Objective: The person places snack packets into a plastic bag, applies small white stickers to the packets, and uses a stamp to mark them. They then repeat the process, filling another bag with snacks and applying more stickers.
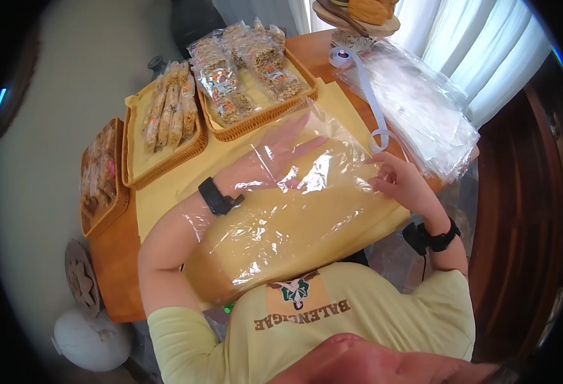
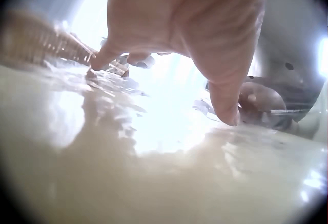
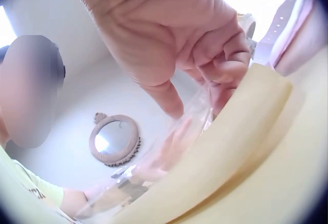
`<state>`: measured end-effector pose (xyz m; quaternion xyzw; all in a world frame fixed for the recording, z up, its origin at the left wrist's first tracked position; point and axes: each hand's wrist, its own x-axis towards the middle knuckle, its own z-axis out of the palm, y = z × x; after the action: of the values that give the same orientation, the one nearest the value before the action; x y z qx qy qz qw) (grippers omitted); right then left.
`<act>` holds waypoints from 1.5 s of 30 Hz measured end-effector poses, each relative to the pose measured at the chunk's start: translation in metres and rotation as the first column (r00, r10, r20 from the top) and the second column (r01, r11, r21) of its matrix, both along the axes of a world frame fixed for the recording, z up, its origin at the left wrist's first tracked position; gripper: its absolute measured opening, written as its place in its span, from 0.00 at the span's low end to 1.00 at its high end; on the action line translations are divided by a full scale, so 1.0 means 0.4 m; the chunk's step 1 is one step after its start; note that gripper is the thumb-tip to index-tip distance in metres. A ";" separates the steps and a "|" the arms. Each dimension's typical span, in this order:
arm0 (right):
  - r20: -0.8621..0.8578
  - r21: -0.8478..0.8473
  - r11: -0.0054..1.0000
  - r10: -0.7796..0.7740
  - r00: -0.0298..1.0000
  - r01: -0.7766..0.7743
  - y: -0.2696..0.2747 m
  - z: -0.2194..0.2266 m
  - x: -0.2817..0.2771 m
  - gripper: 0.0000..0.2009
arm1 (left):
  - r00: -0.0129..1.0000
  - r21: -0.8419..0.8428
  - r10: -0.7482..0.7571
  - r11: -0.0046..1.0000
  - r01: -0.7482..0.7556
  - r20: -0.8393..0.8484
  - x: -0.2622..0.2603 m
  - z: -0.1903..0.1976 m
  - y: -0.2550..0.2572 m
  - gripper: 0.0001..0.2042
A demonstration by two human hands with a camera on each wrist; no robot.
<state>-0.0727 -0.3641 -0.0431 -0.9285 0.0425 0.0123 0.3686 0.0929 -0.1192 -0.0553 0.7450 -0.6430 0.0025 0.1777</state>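
A large clear plastic bag (image 1: pixel 275 233) lies spread over the yellow table cover (image 1: pixel 342 102) in front of the person. The left hand (image 1: pixel 285 150) shows through the film, its fingers stretched out toward the bag's far end. In the left wrist view that hand (image 2: pixel 189 34) arches over glossy film, thumb and fingertips pointing down to it. At the bag's right edge, the right hand (image 1: pixel 400 182) pinches the film between thumb and curled fingers. The right wrist view shows the right hand (image 3: pixel 179 49) close above a raised fold of the cover (image 3: pixel 236 126).
Wicker trays (image 1: pixel 256 125) of packaged snacks (image 1: pixel 220 73) line the far and left sides of the table (image 1: pixel 112 275). A stack of clear plastic bags (image 1: pixel 416 109) lies at the right, with a pale ribbon-like strip (image 1: pixel 370 96) beside it. A stand (image 1: pixel 361 25) rises behind.
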 end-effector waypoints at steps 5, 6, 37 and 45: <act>0.080 0.461 0.867 -0.253 0.964 0.190 -0.051 0.002 -0.014 0.10 | 0.998 0.020 0.029 0.999 -0.030 0.061 0.006 -0.011 -0.025 0.37; 0.121 0.402 0.867 -0.369 0.921 0.295 -0.073 0.005 -0.019 0.10 | 0.998 0.062 0.017 0.998 -0.021 0.053 0.010 -0.013 -0.019 0.36; 0.350 -0.229 0.842 0.539 0.766 -0.488 0.334 0.015 0.186 0.13 | 0.810 0.342 0.374 0.911 -0.230 -0.452 0.114 0.158 0.203 0.12; 0.361 -0.144 0.824 0.560 0.746 -0.549 0.323 -0.005 0.199 0.12 | 0.714 0.103 0.686 0.707 -0.700 0.143 0.320 0.049 0.104 0.19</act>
<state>0.0069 -0.2349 -0.0452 -0.8876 -0.3086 -0.0635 0.3360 0.2209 -0.0774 -0.0358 0.9419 -0.3221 0.0559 0.0769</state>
